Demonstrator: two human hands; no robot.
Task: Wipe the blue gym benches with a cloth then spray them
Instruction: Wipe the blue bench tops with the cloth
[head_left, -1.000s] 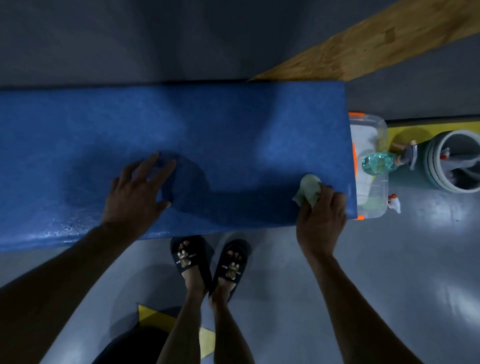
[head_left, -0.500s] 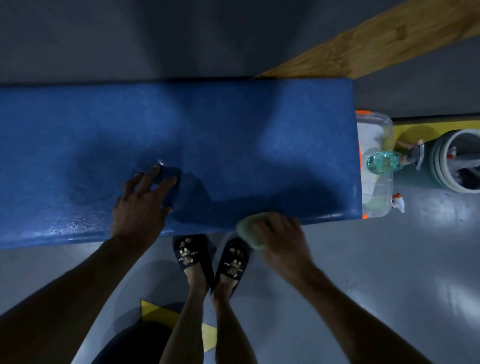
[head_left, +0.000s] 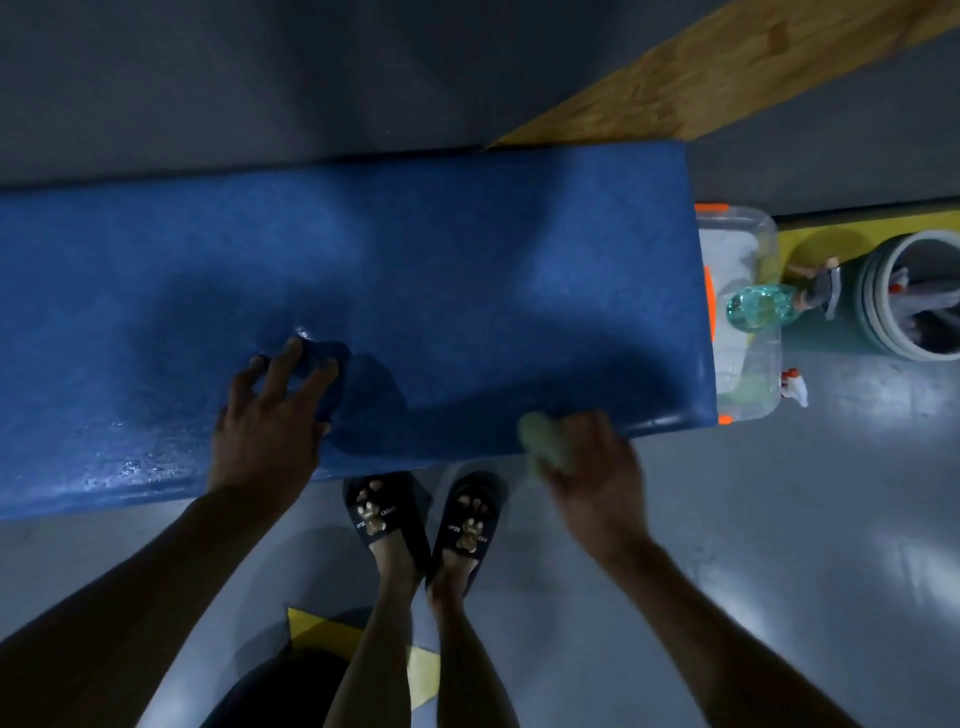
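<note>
Blue bench (head_left: 467, 249): we are resting our left hand (head_left: 267, 426) on it, fingers spread, while our right hand (head_left: 592, 467) is gripping the pale green cloth (head_left: 545, 441) at its near edge.

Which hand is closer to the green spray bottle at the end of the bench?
Right. The right hand, holding a pale cloth, is at the bench's near edge, toward the spray bottle. The left hand rests farther along the bench.

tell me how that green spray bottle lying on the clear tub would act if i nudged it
The spray bottle lies on its side across the clear tub, so its rounded body would probably roll. It looks like thin plastic, likely light. Its trigger head overhangs the rim, so it might tip off.
</note>
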